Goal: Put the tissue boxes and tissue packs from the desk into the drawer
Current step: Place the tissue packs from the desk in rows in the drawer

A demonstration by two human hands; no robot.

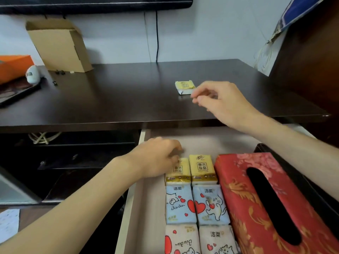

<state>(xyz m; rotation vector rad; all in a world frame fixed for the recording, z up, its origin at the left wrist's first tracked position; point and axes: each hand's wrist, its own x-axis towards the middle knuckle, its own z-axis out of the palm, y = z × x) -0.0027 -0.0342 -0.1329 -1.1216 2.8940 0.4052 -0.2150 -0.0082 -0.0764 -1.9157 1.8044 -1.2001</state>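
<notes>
One small yellow tissue pack (184,87) lies on the dark desk (119,92), right of centre. My right hand (220,101) hovers just to its right, fingertips apart and close to the pack, holding nothing. Below the desk edge, the open drawer (141,180) holds a red patterned tissue box (266,198) on the right and two columns of packs to its left: yellow, blue and white ones. My left hand (157,156) curls over the far end of the left yellow pack (178,171), next to a second yellow pack (202,169).
An open cardboard box (58,44) leans against the wall at the back left of the desk. An orange box (12,66) and a white egg-shaped object (33,74) sit at the far left. A black cable (156,33) hangs down the wall. Small black bits (59,72) lie near the cardboard box.
</notes>
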